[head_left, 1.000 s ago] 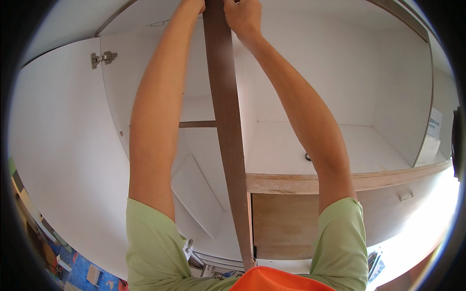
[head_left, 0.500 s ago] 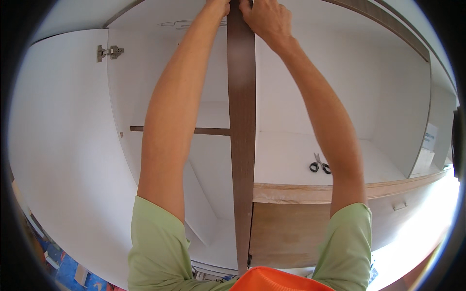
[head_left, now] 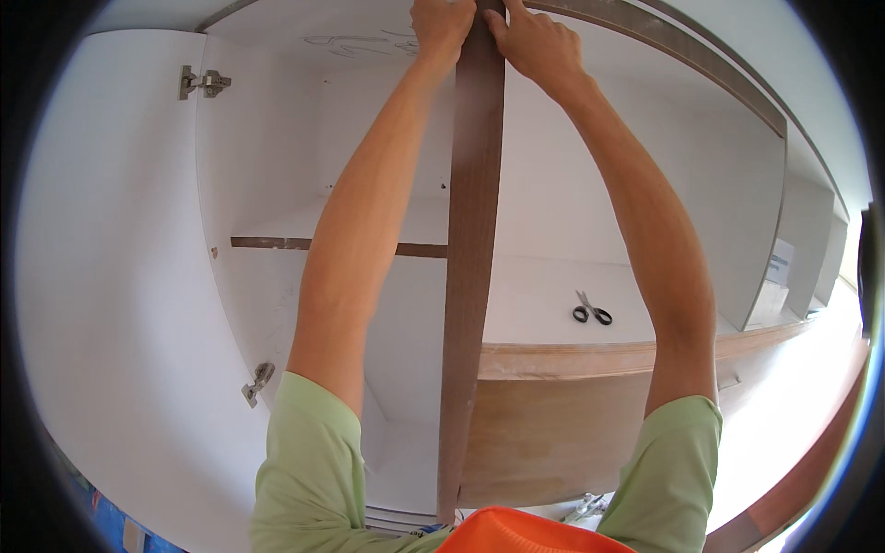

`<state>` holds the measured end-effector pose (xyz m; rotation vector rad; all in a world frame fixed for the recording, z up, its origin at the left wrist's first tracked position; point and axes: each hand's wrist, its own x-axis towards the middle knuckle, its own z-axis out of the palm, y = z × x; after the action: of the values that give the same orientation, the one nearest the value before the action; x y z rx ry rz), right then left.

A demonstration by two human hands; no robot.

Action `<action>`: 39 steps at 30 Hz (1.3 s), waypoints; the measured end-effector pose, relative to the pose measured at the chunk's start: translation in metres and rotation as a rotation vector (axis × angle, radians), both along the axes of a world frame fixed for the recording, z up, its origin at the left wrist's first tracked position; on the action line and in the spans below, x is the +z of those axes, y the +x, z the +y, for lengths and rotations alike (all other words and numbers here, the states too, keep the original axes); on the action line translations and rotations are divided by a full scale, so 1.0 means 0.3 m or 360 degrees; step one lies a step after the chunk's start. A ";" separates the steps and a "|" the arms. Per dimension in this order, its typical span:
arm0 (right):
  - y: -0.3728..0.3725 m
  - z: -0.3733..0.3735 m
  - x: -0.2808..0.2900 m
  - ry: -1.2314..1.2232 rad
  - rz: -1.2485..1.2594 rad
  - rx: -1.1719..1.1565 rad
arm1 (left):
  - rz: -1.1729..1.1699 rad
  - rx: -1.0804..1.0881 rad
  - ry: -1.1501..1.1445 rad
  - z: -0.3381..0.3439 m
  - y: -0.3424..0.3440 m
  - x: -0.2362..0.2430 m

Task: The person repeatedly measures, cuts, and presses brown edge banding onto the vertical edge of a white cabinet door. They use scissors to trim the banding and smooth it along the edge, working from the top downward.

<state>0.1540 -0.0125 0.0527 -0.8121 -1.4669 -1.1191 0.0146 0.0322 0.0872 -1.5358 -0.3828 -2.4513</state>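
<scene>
A dark brown edging strip (head_left: 473,203) runs upright down the middle of a white cabinet, between two sections. Both my arms reach up to its top. My left hand (head_left: 444,29) is closed against the strip's left side, its fingertips partly hidden. On the other side, my right hand (head_left: 541,48) has its thumb laid on the strip and its fingers bent, some cut off by the upper edge of the view. What lies above the hands is out of sight.
An open white door (head_left: 111,258) hangs at the left on metal hinges (head_left: 205,83). A brown-edged shelf (head_left: 272,242) crosses the left section. Black-handled scissors (head_left: 592,313) lie on the right section's floor, above a wooden ledge (head_left: 572,361). White boxes (head_left: 772,286) stand farther right.
The view has shifted, so the strip leans and the hands appear farther right. A lower door hinge and more of the pencil-like marks now show. Both hands stay at the strip's top.
</scene>
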 end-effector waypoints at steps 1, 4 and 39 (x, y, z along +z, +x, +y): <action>0.006 -0.003 0.002 -0.0025 0.0009 -0.0002 | -0.0029 0.0023 0.0039 -0.011 0.008 0.002; 0.007 -0.019 0.006 -0.0135 0.0008 0.0029 | -0.0085 0.0048 0.0069 -0.038 0.008 0.018; -0.021 0.049 -0.225 -0.0411 0.0476 0.1186 | 0.0706 0.1539 0.0335 -0.224 0.017 -0.056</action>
<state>0.1476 0.0021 -0.0148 -0.4971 -1.4818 -0.2419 0.0196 -0.0351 0.0703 -1.3039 -0.5778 -1.3350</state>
